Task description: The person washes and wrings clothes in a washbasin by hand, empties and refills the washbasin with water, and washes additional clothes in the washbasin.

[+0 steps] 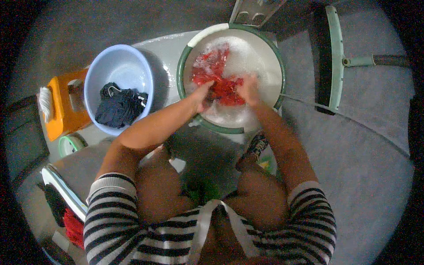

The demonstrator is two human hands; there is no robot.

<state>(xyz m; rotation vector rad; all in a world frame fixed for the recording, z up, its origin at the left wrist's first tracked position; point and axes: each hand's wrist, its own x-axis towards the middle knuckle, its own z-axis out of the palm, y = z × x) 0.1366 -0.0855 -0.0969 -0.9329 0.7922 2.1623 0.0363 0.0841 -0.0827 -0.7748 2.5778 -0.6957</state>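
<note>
A wet red garment lies bunched in soapy water inside a round, white-walled basin with a green and white rim. At the near left of the cloth my left hand is closed on its edge, thumb on top. My right hand grips the cloth's right side, slightly smeared by motion. Between the two hands the fabric is gathered and folded. White suds float around it, and part of the garment spreads toward the far left of the basin. Fingers under the cloth are hidden.
Left of the basin stands a blue tub holding dark wet clothing. Beyond it are an orange stool and a small green-rimmed container. A floor squeegee stands at the right. A red cloth is at lower left.
</note>
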